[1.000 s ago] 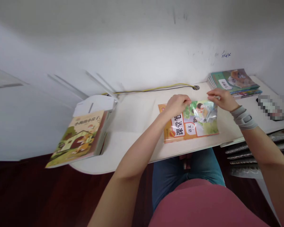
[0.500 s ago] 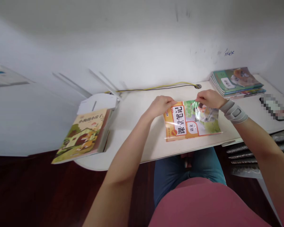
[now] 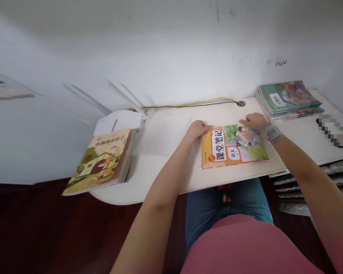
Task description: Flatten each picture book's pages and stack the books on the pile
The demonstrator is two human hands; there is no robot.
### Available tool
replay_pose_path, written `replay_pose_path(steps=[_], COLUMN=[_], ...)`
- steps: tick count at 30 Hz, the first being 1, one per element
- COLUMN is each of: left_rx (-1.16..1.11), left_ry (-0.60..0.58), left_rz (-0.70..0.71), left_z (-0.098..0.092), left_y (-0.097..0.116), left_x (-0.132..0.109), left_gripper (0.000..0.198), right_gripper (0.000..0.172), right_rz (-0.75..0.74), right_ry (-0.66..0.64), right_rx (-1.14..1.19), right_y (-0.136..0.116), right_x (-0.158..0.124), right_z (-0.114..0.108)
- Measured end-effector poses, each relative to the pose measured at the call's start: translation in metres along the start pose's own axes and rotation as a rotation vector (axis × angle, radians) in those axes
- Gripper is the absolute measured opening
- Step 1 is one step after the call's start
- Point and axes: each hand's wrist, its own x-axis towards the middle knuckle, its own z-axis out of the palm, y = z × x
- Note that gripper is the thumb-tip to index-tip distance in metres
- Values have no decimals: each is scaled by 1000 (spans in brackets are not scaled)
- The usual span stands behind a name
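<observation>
Workbook [image 3: 234, 144], one only, with an orange border and a picture of two figures on its cover, lies flat on a white desk [image 3: 165, 142], close to the desk's front edge and roughly squared to it. From the head camera, both hands rest on it. The left hand [image 3: 196, 130] sits at the book's upper left corner, its fingers loosely together and lying on the cover's edge, with no pinch showing. The right hand [image 3: 253, 121] lies at the top edge, fingers together and flat on the cover, also with no pinch showing; a grey wrist brace [image 3: 271, 133] wraps that wrist.

Farther left on the desk is one thick picture book [image 3: 98, 158], its cover showing a house, tilted and hanging over the desk's edge, with one piece of white paper [image 3: 117, 123] behind it. At the back right stands one stack of books [image 3: 288, 99]; their exact count is hard to tell. One yellow and black cable [image 3: 194, 103] runs along the wall [image 3: 171, 49] to one round hole [image 3: 241, 103] in the desk. One dark object [image 3: 334, 131] at the right is blurred out.
</observation>
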Motion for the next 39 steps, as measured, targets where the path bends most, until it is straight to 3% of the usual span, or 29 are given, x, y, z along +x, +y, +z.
replay_pose_path(steps=[3, 5, 7, 10, 13, 16, 20, 22, 25, 28, 32, 39], left_rx=[219, 396, 479, 440, 397, 363, 396, 417, 398, 389, 383, 405], left_ry=[62, 159, 216, 136, 152, 203, 154, 121, 140, 199, 234, 349], left_rz=[-41, 30, 235, 535, 550, 526, 563, 588, 520, 358, 201, 233], left_z=[2, 8, 22, 52, 78, 89, 88, 85, 79, 70, 59, 53], left_y=[6, 17, 34, 59, 71, 68, 59, 54, 46, 32, 12, 9], left_x=[-5, -12, -20, -32, -40, -43, -39, -36, -33, -31, -31, -38], left_gripper=[44, 41, 31, 35, 46, 52, 48, 50, 54, 58, 60, 44], right_gripper=[57, 54, 53, 52, 53, 48, 50, 56, 67, 69, 68, 70], right_rz=[26, 30, 29, 46, 101, 77, -229, -294, -287, -290, -125, -93], right_ry=[22, 27, 30, 30, 64, 192, 227, 218, 210, 189, 200, 187], right_rx=[17, 6, 0, 5, -5, -24, 82, 125, 111, 74, 68, 70], right_y=[-2, -5, -7, -7, -9, -25, -61, -69, -62, -44, -25, -13], right_x=[2, 3, 3, 1, -4, -13, -27, -33, -39, -41, -43, -44], right_z=[8, 10, 11, 9, 3, -5, 5, 18, 34, 40, 43, 50])
